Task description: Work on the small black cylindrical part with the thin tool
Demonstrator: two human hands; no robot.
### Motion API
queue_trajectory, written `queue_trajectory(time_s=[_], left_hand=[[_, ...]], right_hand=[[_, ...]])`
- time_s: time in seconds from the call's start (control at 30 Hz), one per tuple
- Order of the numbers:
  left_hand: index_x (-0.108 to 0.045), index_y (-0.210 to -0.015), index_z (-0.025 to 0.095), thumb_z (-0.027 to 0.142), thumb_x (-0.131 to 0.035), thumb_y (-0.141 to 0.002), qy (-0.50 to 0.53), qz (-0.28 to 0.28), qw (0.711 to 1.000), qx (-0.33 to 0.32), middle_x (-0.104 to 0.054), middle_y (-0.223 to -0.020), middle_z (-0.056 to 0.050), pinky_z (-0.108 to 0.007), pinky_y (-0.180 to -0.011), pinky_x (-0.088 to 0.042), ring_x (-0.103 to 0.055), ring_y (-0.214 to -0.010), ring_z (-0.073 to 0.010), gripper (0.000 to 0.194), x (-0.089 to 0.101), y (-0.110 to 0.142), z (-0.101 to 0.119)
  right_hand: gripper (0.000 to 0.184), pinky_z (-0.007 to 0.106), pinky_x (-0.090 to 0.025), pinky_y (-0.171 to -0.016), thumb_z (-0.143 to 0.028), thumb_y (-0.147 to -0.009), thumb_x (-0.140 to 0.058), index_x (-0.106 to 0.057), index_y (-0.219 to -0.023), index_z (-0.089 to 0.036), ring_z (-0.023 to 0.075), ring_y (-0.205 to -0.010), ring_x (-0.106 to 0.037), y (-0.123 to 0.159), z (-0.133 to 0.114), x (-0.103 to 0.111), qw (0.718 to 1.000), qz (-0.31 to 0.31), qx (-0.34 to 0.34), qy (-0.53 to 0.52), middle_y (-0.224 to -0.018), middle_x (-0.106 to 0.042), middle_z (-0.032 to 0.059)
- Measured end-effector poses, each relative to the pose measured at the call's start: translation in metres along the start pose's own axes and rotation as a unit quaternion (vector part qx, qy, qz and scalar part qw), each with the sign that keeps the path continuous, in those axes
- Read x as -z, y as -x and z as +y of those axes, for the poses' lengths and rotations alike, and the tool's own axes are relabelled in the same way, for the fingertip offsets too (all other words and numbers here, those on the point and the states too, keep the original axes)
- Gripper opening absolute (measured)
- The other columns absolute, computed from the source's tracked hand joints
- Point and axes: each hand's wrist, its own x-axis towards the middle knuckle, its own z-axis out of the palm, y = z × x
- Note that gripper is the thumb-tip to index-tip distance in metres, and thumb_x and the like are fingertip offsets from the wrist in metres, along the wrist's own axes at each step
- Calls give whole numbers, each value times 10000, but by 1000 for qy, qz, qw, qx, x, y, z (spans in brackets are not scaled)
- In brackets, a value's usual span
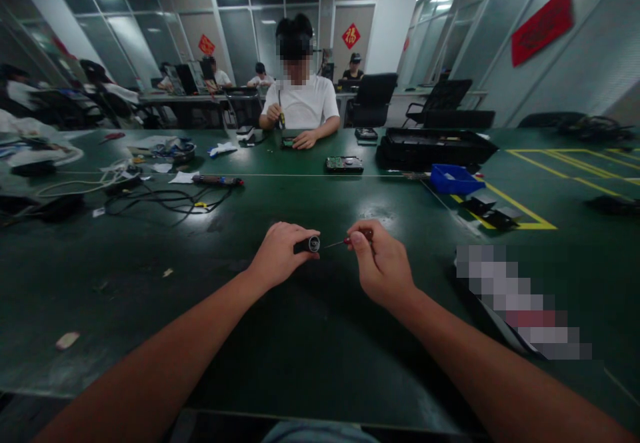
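Head view records the left hand (281,251) gripping a black cylindrical object (313,244), its round end facing the right hand (383,256). The right hand grips a thin screwdriver (346,241), tip near that end, apart from it. Both items are held above the green table (310,343). Opposite, a seated person (303,100) handles a small device (289,142).

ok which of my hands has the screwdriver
Your right hand; the screwdriver points toward the black cylinder in your left hand.
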Motion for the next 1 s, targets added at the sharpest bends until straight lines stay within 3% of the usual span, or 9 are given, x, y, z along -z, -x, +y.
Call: queue_trajectory(time_s=[0.2, 0.47, 0.83, 1.0], left_hand=[[-705, -1223, 294, 349, -812, -821, -4, -24, 1000, 6, -744, -1120, -28, -448, -952, -441, -638, -1052, -258, 420, -1, 1, 0], [-709, -1220, 293, 356, -805, -825, -7, -28, 1000, -1, -744, -1115, -34, -461, -957, -436, -639, -1057, -261, 411, -1, 1, 2], [-706, -1225, 291, 331, -799, -832, 13, -35, 999, 4, -743, -1106, -35, -460, -952, -444, -643, -1057, -262, 405, -2, 0, 1], [-687, -1243, 282, 340, -766, -869, 35, -10, 999, 7, -741, -1136, -30, -434, -943, -456, -644, -1064, -247, 387, 1, 1, 4]], right_hand=[[169, 311, -486, -686, -317, -1038, -439, -579, -1029, -224, 181, -749, -696, 1, 1, 0, 999, 17, 0, -28, -843, -707, 32], [191, 334, -491, -709, -332, -1036, -427, -572, -1039, -207, 210, -792, -702, 1, 0, -1, 1000, -30, 4, 3, -866, -722, 62], [210, 327, -447, -677, -325, -1026, -419, -583, -978, -203, 203, -747, -666, -4, -3, 4, 999, -10, -25, 46, -813, -697, 54], [198, 328, -440, -677, -374, -989, -527, -576, -893, -208, 203, -747, -618, -7, -5, 4, 997, 19, -14, 69, -814, -656, 53]])
